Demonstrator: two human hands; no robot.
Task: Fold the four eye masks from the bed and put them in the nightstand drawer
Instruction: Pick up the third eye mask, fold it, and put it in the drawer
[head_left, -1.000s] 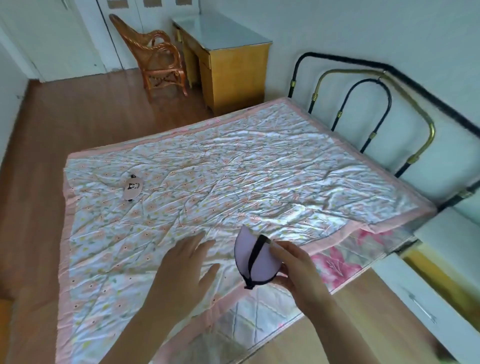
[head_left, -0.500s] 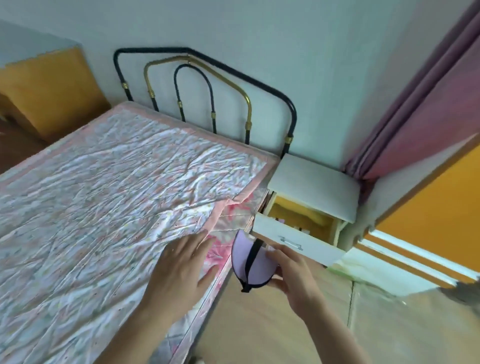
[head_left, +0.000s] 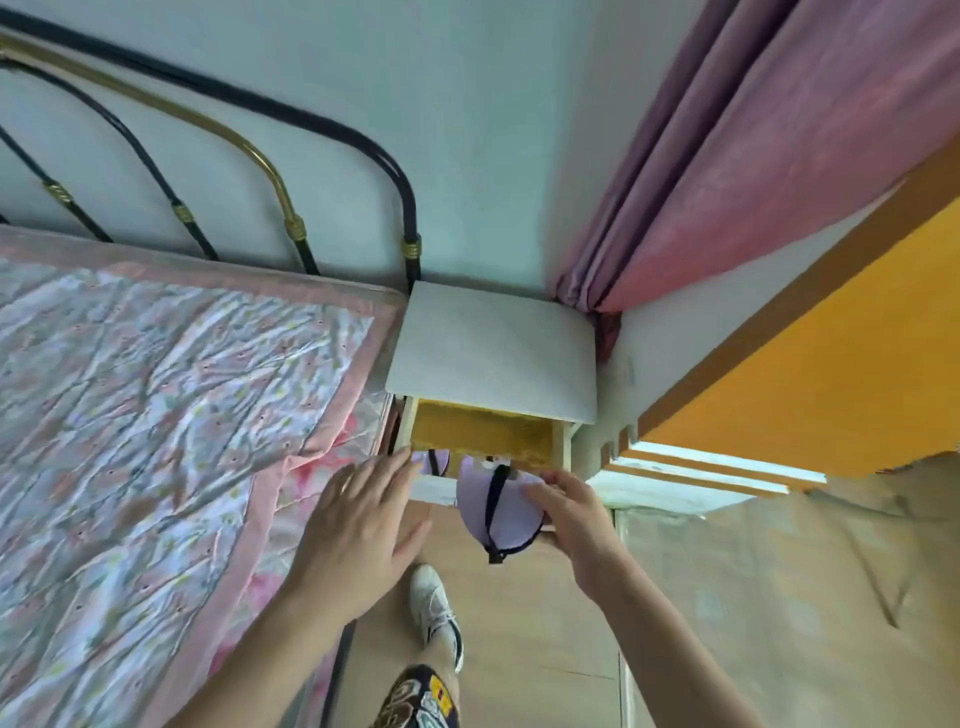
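Observation:
My right hand (head_left: 574, 514) grips a folded lilac eye mask (head_left: 506, 512) with a black strap, held over the front edge of the open nightstand drawer (head_left: 483, 434). Inside the drawer, part of another lilac eye mask (head_left: 438, 461) shows behind my fingers. My left hand (head_left: 358, 530) hovers flat with fingers spread, holding nothing, just left of the drawer by the bed's corner. The white-topped nightstand (head_left: 493, 348) stands between the bed (head_left: 171, 395) and the wall.
A black and brass metal headboard (head_left: 280, 208) runs behind the bed. A pink curtain (head_left: 727, 156) hangs right of the nightstand, beside an orange panel (head_left: 831, 353). My foot in a white shoe (head_left: 434, 608) stands on the wooden floor below the drawer.
The view has swung from the bed to the nightstand. My right hand has carried the folded mask up to the open drawer; my left hand came along beside it.

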